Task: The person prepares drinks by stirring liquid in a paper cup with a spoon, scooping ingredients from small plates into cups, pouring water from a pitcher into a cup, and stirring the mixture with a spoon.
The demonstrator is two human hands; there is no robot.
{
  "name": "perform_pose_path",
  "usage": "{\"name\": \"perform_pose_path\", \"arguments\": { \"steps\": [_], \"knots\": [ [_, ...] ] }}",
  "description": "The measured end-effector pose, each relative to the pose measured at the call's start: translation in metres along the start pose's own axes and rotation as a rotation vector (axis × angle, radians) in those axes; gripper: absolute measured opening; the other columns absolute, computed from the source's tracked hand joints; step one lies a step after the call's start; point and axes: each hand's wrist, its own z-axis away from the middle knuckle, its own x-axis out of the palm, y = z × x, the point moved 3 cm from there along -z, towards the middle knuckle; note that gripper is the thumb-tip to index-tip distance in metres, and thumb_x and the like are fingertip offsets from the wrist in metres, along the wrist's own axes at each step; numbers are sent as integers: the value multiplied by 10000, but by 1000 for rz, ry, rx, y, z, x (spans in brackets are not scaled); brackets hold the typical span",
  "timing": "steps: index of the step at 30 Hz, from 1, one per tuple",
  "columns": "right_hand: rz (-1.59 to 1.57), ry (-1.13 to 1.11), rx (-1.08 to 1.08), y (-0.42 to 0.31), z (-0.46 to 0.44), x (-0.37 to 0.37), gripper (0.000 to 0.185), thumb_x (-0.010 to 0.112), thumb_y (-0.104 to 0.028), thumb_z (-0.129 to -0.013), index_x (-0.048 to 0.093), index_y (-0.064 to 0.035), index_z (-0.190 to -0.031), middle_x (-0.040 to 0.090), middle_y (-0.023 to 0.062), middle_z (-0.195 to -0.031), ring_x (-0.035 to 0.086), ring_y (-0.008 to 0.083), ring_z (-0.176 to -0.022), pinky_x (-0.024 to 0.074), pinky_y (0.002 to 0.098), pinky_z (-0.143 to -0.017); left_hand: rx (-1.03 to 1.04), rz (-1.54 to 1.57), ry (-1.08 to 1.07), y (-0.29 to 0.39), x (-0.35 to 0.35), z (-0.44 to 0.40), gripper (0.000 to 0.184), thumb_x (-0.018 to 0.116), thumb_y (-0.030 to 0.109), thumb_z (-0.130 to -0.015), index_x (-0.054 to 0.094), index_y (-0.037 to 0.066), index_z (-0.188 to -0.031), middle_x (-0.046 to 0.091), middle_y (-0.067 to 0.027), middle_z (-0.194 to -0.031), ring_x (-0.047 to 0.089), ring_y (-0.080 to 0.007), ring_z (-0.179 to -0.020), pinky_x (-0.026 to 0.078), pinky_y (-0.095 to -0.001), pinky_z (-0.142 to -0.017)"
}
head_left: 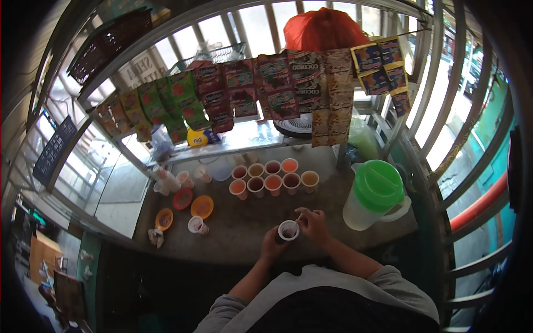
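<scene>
Head view: one counter bears one green-lidded pitcher. Two hands meet near the front edge; the left curls around one cup with something dark inside, while the right is bent at its rim, its pinch unclear. Two orange dishes and one red dish lie left. Nine drink-filled cups stand beyond, four behind five.

The left hand holds a cup beside the right hand.
</scene>
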Motion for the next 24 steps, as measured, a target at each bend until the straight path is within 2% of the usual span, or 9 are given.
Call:
{"name": "perform_pose_path", "arguments": {
  "steps": [2,6,8,12,14,17,18,20,24],
  "knots": [
    [52,-74,6,9,-1,2,281,692,-132,-884,617,-172,-1152,706,-8,-830,687,200,-834,370,435,-939,49,-79,10,3,1,3,647,889,207,-700,615,45,-1263,680,-169,-1174,658,-345,-1074,518,-427,-926],
    [-28,-97,-74,14,-7,5,287,698,-130,-880,658,-171,-1161,732,5,-883,702,198,-901,381,416,-934,101,-112,20,18,-1,2,634,887,228,-704,627,51,-1254,680,-172,-1174,654,-348,-1073,516,-432,-919],
    [-137,6,-171,15,-15,4,249,685,-90,-880,715,-130,-1125,736,48,-852,709,244,-800,468,397,-806,130,-134,22,33,-4,0,588,888,253,-697,664,54,-1202,697,-173,-1124,659,-362,-1054,512,-447,-923],
    [-13,-12,-299,-12,-24,-5,196,705,-79,-868,744,-77,-1060,746,100,-860,724,264,-759,539,371,-713,87,-154,-23,30,-4,-2,553,894,276,-682,694,52,-1147,714,-171,-1067,669,-377,-1022,519,-460,-909],
    [-390,-59,36,-4,-32,-3,184,738,-81,-850,743,-39,-1029,753,131,-864,735,259,-730,569,337,-667,119,-232,-7,25,-2,-3,546,902,280,-661,707,48,-1116,728,-168,-1029,690,-374,-983,536,-460,-875],
    [-373,-209,53,7,-36,5,170,766,-99,-836,746,-25,-989,760,128,-866,742,228,-745,575,323,-695,66,-108,-55,44,-7,-8,548,897,277,-668,701,50,-1128,733,-168,-1032,704,-367,-965,549,-456,-838],
    [-373,-215,45,6,-38,4,170,766,-99,-836,746,-25,-989,760,128,-866,742,228,-745,575,323,-695,65,-109,-46,43,-7,-9,548,897,277,-668,701,50,-1128,733,-168,-1032,704,-367,-965,549,-456,-838],
    [-258,-53,-70,1,-43,-2,149,754,-101,-844,742,-22,-970,755,123,-847,735,226,-716,568,323,-680,137,-140,24,42,-8,-6,606,930,345,-644,694,53,-1120,733,-163,-1006,705,-365,-953,547,-444,-834],
    [-195,-184,-62,6,-44,8,135,752,-109,-845,735,-23,-948,749,129,-835,733,227,-701,559,325,-656,126,-182,9,40,-9,-6,572,894,296,-679,692,59,-1159,734,-166,-1026,705,-368,-955,546,-461,-828]
  ]
}}
